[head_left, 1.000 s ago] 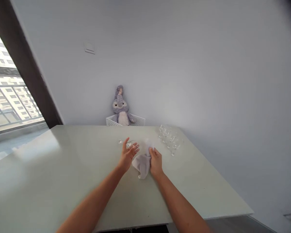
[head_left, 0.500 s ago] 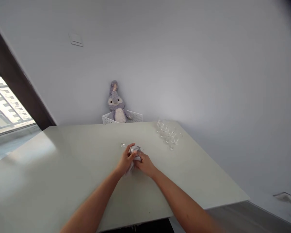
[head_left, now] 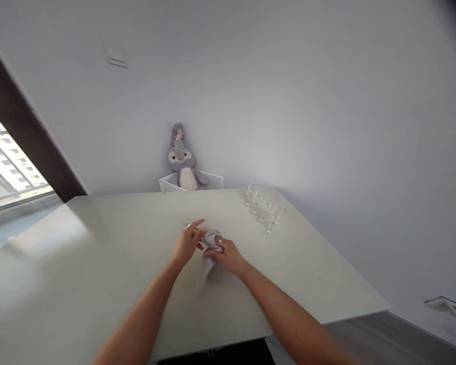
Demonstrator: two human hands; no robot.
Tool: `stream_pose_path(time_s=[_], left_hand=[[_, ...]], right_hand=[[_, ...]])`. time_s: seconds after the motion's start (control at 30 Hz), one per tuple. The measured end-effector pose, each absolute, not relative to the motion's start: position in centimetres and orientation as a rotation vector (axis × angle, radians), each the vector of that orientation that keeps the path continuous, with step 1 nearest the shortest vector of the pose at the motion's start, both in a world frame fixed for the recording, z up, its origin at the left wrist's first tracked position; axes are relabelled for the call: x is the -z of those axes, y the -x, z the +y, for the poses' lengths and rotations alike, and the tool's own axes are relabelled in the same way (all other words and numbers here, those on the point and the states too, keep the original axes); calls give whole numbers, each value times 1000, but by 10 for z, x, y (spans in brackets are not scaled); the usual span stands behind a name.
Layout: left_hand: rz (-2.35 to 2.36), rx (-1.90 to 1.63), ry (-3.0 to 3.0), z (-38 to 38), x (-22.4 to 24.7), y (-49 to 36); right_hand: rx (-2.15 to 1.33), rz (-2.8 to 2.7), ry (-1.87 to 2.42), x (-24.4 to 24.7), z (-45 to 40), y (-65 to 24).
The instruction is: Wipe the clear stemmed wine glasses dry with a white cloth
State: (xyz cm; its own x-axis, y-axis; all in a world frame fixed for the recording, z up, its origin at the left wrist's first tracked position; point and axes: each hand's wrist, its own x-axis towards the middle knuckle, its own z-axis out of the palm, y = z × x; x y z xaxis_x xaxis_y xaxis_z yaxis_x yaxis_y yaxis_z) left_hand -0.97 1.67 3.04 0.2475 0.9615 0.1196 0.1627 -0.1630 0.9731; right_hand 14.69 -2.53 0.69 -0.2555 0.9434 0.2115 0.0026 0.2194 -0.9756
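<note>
Now the left hand [head_left: 185, 247] sits nearer the glass foot [head_left: 187, 224].

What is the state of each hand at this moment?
Left hand: closed, holding a clear stemmed glass near its foot.
Right hand: closed, holding a light-grey fabric cloth.

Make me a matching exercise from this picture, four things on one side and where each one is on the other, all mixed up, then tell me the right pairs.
Things:
1. Cloth
2. Plush toy
3. Group of clear glasses
4. Wall switch

Places:
A. In the white basket
B. On the wall, at upper left in the picture
C. In the right hand
D. On the table, near its far right corner

Right pairs: 1-C, 2-A, 3-D, 4-B.
</note>
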Motion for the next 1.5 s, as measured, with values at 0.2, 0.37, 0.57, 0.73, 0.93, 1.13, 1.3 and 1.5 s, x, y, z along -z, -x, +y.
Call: stream_pose_path(time_s=[0.2,0.37,0.57,0.73,0.93,1.13,1.3,1.5], left_hand=[[1041,-934,-1633,20,-27,13],[772,-960,-1546,11,-31,3],[1037,-933,-1663,16,-20,5],[1492,-1150,-2449,16,-25,14],[1264,-962,-2977,22,-25,23],[1290,-828,-2901,24,-17,24],[1645,-751,-2715,30,-17,31],[1581,-741,-2835,25,-22,29]], right_hand=[[-1245,-1352,982,-4,-18,-146],[-1517,-931,771,-3,-14,-148],[-915,-1495,1163,-3,-26,-139],[-1110,-1286,1286,-7,-14,-152],[-1426,-1317,1047,-16,-7,-177],[-831,-1917,1279,-22,-1,-200],[-182,-1798,1516,-25,0,-205],[13,-2157,1121,-30,-21,-170]])
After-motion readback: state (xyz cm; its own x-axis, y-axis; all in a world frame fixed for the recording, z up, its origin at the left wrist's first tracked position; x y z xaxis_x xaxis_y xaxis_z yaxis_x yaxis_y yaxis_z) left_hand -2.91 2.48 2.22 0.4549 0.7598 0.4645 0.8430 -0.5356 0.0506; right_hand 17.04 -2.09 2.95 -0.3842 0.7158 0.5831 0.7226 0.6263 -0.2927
